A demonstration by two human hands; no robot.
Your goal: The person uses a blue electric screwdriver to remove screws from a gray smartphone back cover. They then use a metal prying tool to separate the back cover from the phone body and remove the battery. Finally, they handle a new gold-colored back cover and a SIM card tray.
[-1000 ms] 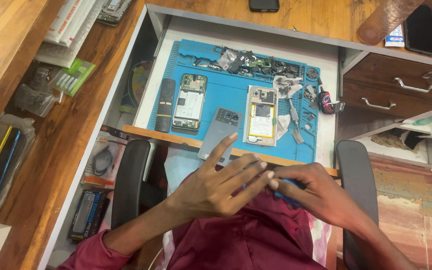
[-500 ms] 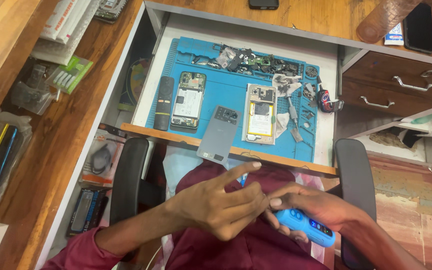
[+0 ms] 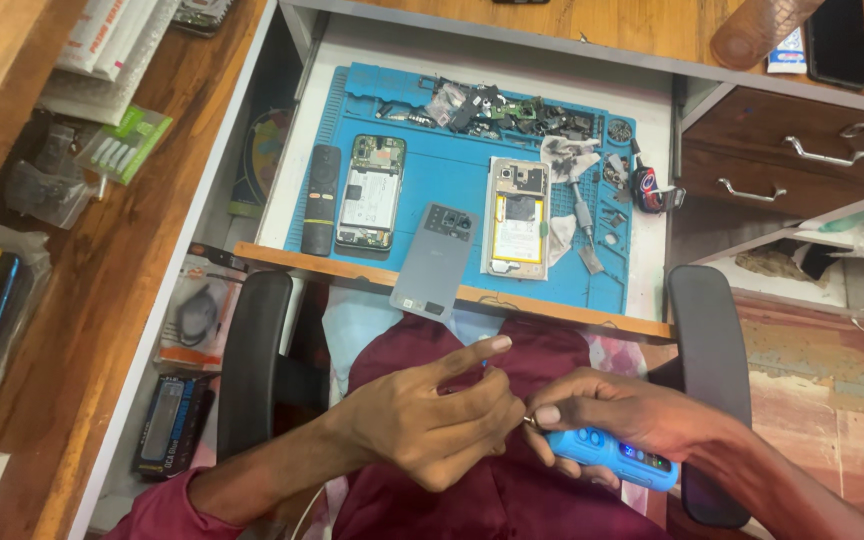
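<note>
Right hand (image 3: pixel 642 420) grips blue electric screwdriver (image 3: pixel 617 458); left hand (image 3: pixel 432 425) pinches its tip w/ fingers. Phones on blue mat (image 3: pixel 432 200) lie open, unassembled.

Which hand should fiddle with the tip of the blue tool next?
Probably the left hand. Its fingers already pinch at the metal tip of the blue electric screwdriver, while the right hand is wrapped around the tool's body, holding it.
</note>
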